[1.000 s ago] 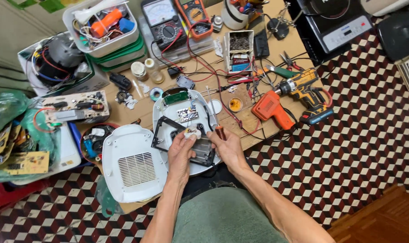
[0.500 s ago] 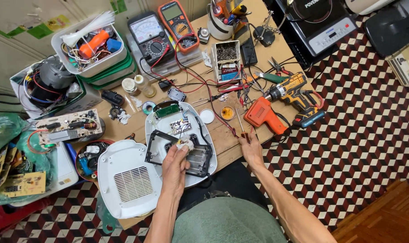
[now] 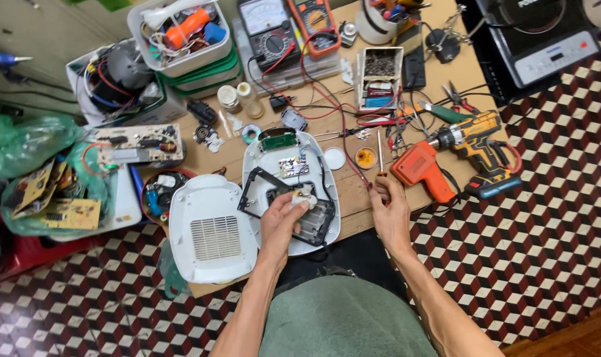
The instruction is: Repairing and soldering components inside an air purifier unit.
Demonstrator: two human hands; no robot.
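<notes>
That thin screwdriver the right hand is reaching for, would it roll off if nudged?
Probably. The screwdriver looks slim, round-shafted and light, so a nudge from the right hand could roll it. The orange soldering gun beside it and nearby wires might stop it.

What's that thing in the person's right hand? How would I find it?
Start at the wooden table and find the orange soldering gun near its front edge. Just left of it, the right hand grips a thin screwdriver, its metal shaft pointing away from the person. It is far slimmer than the bulky yellow drill nearby.
</notes>
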